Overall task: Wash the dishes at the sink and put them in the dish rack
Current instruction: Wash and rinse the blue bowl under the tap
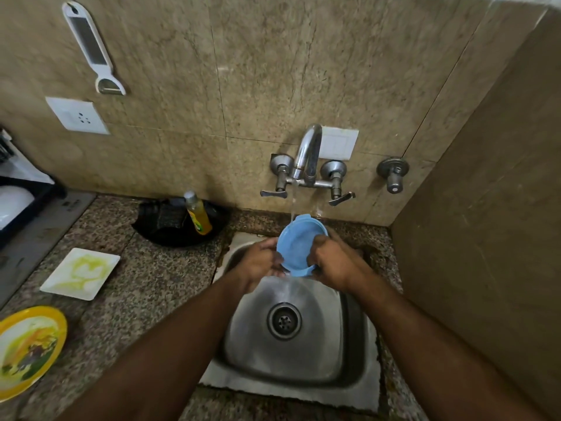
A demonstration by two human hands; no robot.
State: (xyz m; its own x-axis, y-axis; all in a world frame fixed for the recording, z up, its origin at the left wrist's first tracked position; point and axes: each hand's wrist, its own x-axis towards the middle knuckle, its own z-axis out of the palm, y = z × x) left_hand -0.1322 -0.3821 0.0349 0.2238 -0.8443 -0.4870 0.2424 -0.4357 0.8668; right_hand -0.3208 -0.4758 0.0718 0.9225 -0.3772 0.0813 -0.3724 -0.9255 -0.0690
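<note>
both hands hold the blue bowl (299, 249) over the far part of the sink (358, 344), under the tap (308, 153), whose thin stream lands on the bowl's far rim. left hand (261, 262) grips the bowl's left and near edge, fingers curled under it, thumb side on the rim. right hand (329, 262) wraps the right edge, fingers curled into or over the inside wall; exact finger placement is partly hidden. bowl is tilted, mouth facing near and up toward the camera, so water runs off its low near edge into the basin. judgement: rinse step in hand, bowl not yet racked. the move ahead turns on one relation: the rack (21, 196) sits far left on the counter, well apart from the sink, so the bowl must travel left across the counter, and the left hand is the nearer one to carry it. on the way lie a black pan (158, 232) with a soap bottle (198, 215), a smeared white square plate (80, 273), and a dirty yellow plate (28, 350) at the near left, both still to wash. counter (151, 293) is speckled granite, and looks damp around the sink edge. walls are tan stone tile; a side wall closes in on the right. a socket (77, 116) and a hanging peeler (91, 47) sit on the far wall at left.
</note>
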